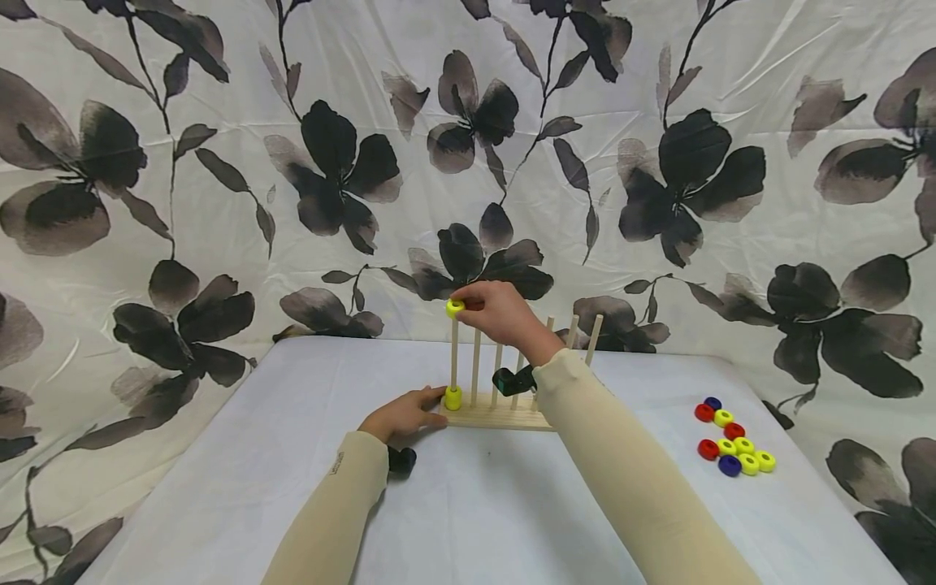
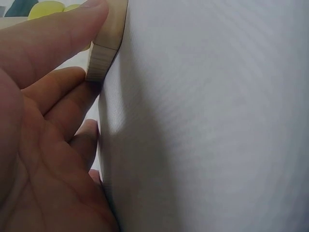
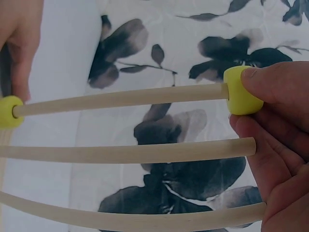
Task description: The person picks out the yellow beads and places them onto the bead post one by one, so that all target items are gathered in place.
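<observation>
My right hand [image 1: 503,313] pinches a yellow bead [image 3: 236,90] between thumb and fingers. The bead sits at the top end of the leftmost peg [image 3: 120,100], whose tip enters its hole. Lower on this peg, yellow beads [image 1: 453,399] rest on the base of a wooden peg rack [image 1: 497,417]. My left hand [image 1: 405,413] holds the left end of that base, thumb along the front side and fingers at the end and behind. In the left wrist view the thumb [image 2: 58,41] lies against the wood. My right forearm hides part of the rack's right side.
Loose red, blue and yellow beads [image 1: 744,445] lie grouped on the right of the white-covered table [image 1: 585,504]. Several bare pegs [image 1: 573,331] stand to the right of the leftmost one. A flower-patterned cloth [image 1: 468,195] hangs behind the table.
</observation>
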Demonstrator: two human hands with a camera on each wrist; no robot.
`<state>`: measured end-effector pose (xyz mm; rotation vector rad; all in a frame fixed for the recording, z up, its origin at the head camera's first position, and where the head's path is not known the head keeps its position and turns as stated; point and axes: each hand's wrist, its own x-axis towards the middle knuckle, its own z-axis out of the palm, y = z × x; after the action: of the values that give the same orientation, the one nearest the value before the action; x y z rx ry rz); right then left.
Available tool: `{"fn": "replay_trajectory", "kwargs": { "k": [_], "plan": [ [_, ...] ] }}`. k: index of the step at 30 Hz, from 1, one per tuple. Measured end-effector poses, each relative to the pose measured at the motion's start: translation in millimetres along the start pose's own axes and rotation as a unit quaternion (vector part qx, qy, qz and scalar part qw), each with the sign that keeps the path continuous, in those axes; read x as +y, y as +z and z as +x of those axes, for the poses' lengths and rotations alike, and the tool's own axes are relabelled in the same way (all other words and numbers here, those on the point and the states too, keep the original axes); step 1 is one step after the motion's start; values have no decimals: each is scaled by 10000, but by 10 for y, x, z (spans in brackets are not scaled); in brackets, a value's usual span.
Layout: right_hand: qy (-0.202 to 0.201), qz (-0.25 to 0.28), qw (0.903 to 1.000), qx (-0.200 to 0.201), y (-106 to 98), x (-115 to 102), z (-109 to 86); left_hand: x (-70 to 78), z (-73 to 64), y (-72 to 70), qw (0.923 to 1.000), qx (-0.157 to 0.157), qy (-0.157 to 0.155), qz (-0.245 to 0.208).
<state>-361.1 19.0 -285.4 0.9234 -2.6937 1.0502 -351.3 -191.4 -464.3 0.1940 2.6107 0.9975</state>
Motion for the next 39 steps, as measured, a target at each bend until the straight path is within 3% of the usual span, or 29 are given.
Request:
{"fn": "replay_trajectory", "kwargs": {
  "k": [10,25,39],
  "plan": [
    [-50,-140,9999,74,-37,20,-43,31,32,-3,10000,-17,51,19],
    [-357,161,9988,306,-89,81,-130,43,43,20,9999,-32,10,95],
    [-598,210,9966,518,-270,185,-410,15,-12,-4,9993,39,199,318]
  ]
}}
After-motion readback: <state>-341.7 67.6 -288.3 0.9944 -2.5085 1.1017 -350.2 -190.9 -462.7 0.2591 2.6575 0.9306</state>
